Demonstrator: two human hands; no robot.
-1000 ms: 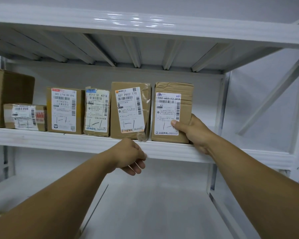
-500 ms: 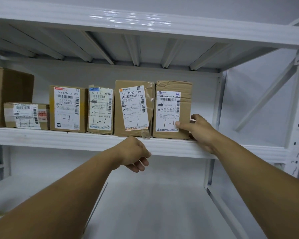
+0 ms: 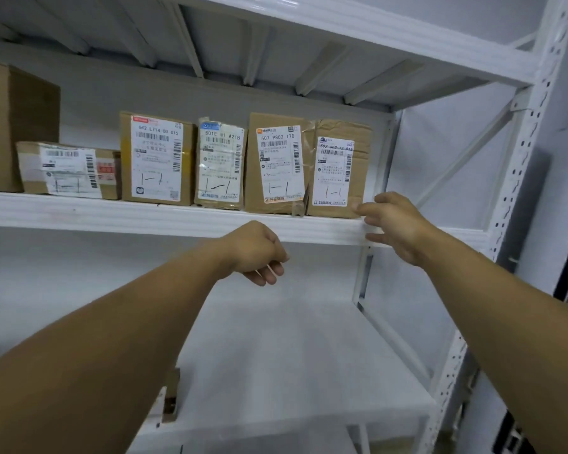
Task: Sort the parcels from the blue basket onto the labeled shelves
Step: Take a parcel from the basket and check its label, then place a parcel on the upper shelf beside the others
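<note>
Rightmost parcel point(image 3: 338, 172) released at 1 o'clock; right hand point(image 3: 397, 227) grip apart, left hand point(image 3: 256, 253) slack, empty. Six shelved; remainder not shown.

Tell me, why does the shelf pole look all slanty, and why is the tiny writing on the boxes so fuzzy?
Head view: the wide-angle lens bends straight lines, so the right upright leans near the edge. Head view: small print on the parcel labels is soft, but the big codes are readable. Head view: the right hand looks slightly smeared, probably from motion.
</note>
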